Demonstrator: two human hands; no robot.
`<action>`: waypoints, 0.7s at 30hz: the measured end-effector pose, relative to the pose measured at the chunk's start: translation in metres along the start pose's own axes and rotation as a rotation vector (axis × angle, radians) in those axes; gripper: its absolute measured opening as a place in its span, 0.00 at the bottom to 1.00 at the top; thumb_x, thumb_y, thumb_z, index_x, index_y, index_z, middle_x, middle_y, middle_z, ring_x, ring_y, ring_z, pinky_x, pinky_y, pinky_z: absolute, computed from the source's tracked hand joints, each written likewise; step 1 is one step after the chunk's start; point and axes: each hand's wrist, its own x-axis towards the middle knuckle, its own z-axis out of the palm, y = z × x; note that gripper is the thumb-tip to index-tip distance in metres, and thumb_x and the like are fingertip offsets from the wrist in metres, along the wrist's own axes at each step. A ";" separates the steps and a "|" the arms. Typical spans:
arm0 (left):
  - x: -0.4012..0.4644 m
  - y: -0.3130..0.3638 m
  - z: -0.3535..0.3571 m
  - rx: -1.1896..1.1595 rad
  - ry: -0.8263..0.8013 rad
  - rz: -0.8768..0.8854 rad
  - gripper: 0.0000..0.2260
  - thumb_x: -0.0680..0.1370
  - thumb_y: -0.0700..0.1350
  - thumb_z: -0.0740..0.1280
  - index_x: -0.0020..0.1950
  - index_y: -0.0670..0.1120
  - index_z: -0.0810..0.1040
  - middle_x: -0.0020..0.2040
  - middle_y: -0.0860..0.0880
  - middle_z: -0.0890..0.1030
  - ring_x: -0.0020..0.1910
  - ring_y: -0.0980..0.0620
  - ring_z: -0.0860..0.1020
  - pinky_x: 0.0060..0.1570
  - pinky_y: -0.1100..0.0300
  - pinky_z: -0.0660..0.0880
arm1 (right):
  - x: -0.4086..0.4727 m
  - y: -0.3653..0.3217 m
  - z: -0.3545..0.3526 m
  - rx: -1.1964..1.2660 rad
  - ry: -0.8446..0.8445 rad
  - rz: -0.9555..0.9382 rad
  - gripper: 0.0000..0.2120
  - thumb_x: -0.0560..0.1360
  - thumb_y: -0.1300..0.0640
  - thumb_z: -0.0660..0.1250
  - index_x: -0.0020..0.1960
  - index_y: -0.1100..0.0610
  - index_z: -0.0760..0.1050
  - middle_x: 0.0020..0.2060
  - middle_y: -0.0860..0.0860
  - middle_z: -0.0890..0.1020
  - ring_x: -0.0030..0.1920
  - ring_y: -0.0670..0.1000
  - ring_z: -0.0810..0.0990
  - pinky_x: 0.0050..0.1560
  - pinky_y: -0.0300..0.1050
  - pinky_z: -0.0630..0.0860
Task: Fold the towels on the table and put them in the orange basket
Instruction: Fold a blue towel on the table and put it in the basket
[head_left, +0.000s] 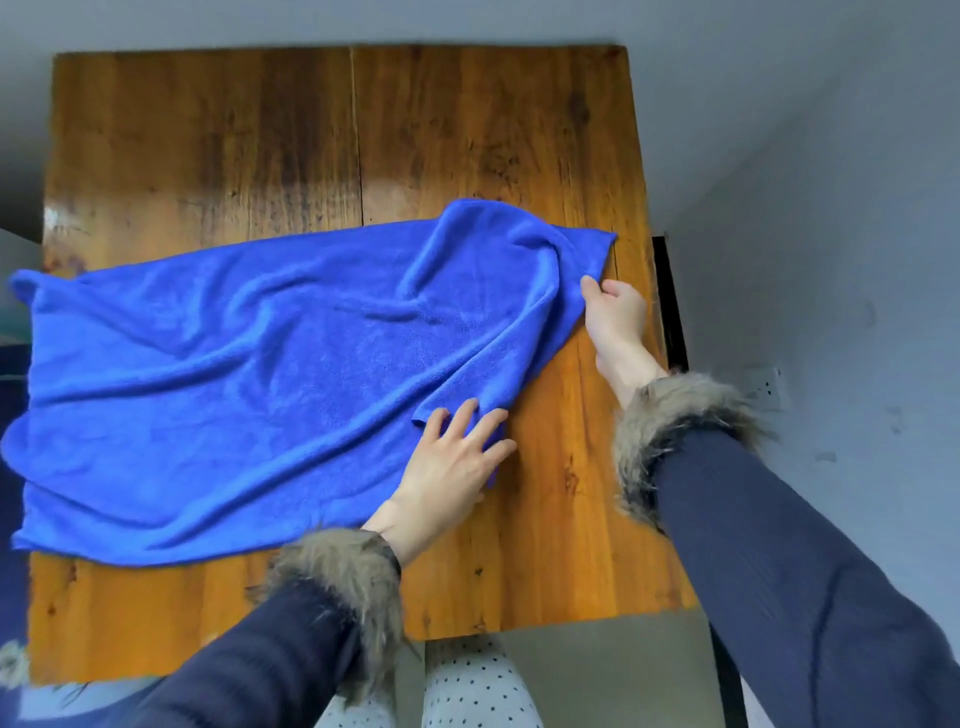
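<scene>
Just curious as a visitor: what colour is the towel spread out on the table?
Bright blue; the towel shows best in the head view.

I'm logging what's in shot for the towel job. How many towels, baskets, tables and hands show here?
Towels: 1, the blue towel
Baskets: 0 in view
Tables: 1, the wooden table
Hands: 2, the left hand and the right hand, both at the towel's right end
Total: 4
</scene>
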 end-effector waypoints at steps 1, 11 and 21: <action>0.002 -0.001 -0.002 0.036 0.022 -0.025 0.23 0.63 0.46 0.75 0.57 0.53 0.77 0.65 0.50 0.74 0.62 0.44 0.74 0.53 0.52 0.72 | 0.007 -0.003 0.002 0.003 -0.001 0.016 0.19 0.76 0.55 0.63 0.28 0.53 0.64 0.25 0.50 0.67 0.28 0.50 0.64 0.34 0.44 0.63; 0.017 -0.002 -0.020 -0.403 0.356 -0.263 0.05 0.74 0.44 0.70 0.42 0.43 0.80 0.35 0.46 0.80 0.42 0.43 0.76 0.41 0.53 0.71 | 0.042 -0.023 -0.002 0.163 -0.097 0.253 0.16 0.73 0.59 0.68 0.57 0.65 0.76 0.51 0.56 0.79 0.50 0.55 0.78 0.45 0.44 0.77; 0.052 0.034 -0.055 -1.091 -0.057 -0.384 0.13 0.77 0.51 0.65 0.36 0.45 0.72 0.28 0.53 0.69 0.26 0.56 0.72 0.33 0.60 0.71 | 0.069 -0.027 -0.074 0.234 -0.026 0.287 0.09 0.67 0.68 0.65 0.35 0.59 0.67 0.36 0.56 0.74 0.30 0.49 0.70 0.28 0.40 0.64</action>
